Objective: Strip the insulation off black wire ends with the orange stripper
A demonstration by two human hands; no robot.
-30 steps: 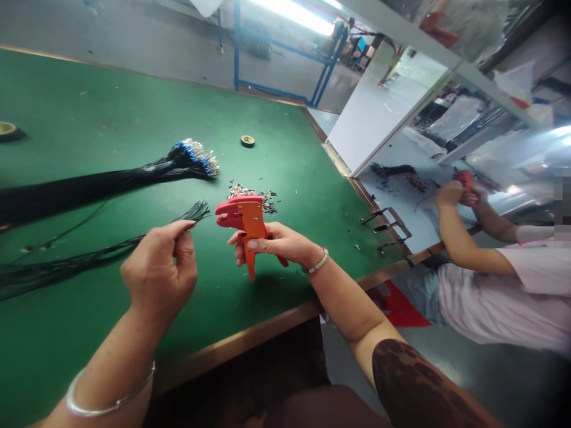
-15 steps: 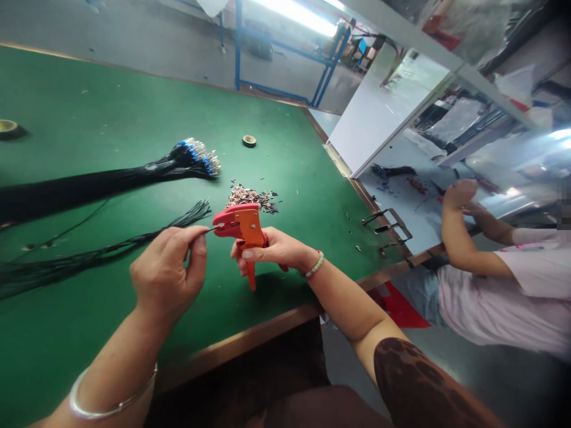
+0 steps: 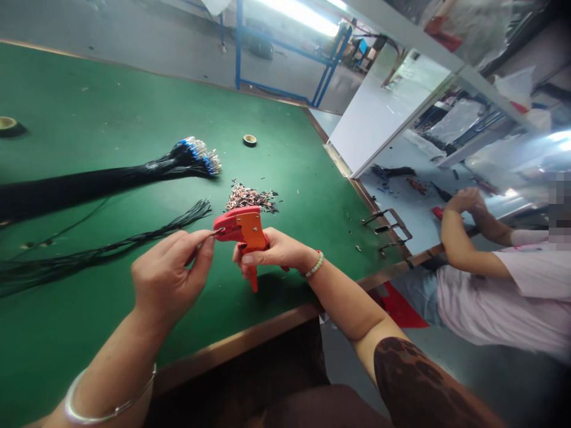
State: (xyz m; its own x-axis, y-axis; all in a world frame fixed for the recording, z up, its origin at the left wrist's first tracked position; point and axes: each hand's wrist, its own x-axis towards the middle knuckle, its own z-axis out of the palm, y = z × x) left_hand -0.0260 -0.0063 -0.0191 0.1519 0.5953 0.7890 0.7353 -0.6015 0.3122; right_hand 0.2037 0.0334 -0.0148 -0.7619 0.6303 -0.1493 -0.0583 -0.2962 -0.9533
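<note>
My left hand [image 3: 173,279] pinches a thin black wire [image 3: 216,232] between thumb and forefinger, right at the jaws of the tool. Wrapped round the handle of a red and orange wire stripper [image 3: 250,229] is my right hand [image 3: 272,252]. Behind the tool lies a small heap of wire scraps [image 3: 250,198], black and copper-coloured. A loose bundle of black wires [image 3: 147,239] stretches left past my left hand. Farther back rests a thicker black wire bundle [image 3: 89,189], whose ends carry blue and silver terminals [image 3: 198,156].
On the green table [image 3: 147,119] sit a small tape roll [image 3: 250,140] and another tape roll [image 3: 7,125] at the far left. A metal bracket [image 3: 388,229] is at the right edge. Beyond it, a co-worker [image 3: 504,279] works at a white table [image 3: 419,229].
My left hand has shifted slightly right, bringing its fingertips up to the stripper's jaws. The jaws look more closed than before. The co-worker's hands have moved a little.
</note>
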